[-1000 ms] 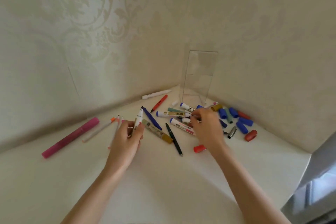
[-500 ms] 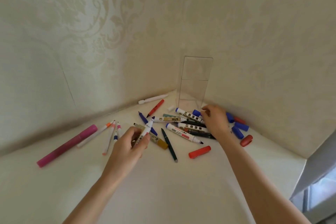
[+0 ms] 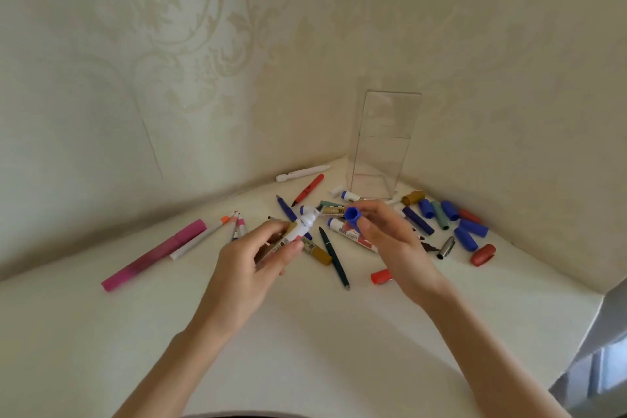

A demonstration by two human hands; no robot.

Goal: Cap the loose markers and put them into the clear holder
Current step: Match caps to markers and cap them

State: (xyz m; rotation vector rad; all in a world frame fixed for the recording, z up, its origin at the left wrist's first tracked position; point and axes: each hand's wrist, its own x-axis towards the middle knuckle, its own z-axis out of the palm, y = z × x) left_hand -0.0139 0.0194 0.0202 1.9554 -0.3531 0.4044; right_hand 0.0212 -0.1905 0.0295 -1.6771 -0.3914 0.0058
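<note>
While the clear holder (image 3: 383, 146) stood in the corner, above and right of the frame's centre, with nothing showing inside it, the capping step looked to be in hand. The left hand (image 3: 258, 258) had its grip curled round the barrel of a white marker (image 3: 302, 227), lifted off the counter (image 3: 305, 349), with its bare tip pointing up and to the right. The right hand (image 3: 393, 241) held a blue cap (image 3: 352, 215) in a pinching grip between thumb and fingers, and the cap's open mouth was turned toward that tip. Cap and tip were near each other at the middle of the frame, just apart and not yet joined. The tip itself was blurred, so its colour could not be told for sure.

By my reading, the next move called for lining the cap's mouth up with the tip and pressing the two together until the cap seated. The capped marker would then have to travel up and to the right, past the pile, and go into the holder's open top.

Most of the task seemed to remain. Other markers (image 3: 353, 234) lay loose on the counter beneath and behind the hands, and spare caps (image 3: 451, 210) lay scattered at the right of the frame, near the holder's foot. A pink marker (image 3: 154, 254) lay well apart, at the left.
</note>
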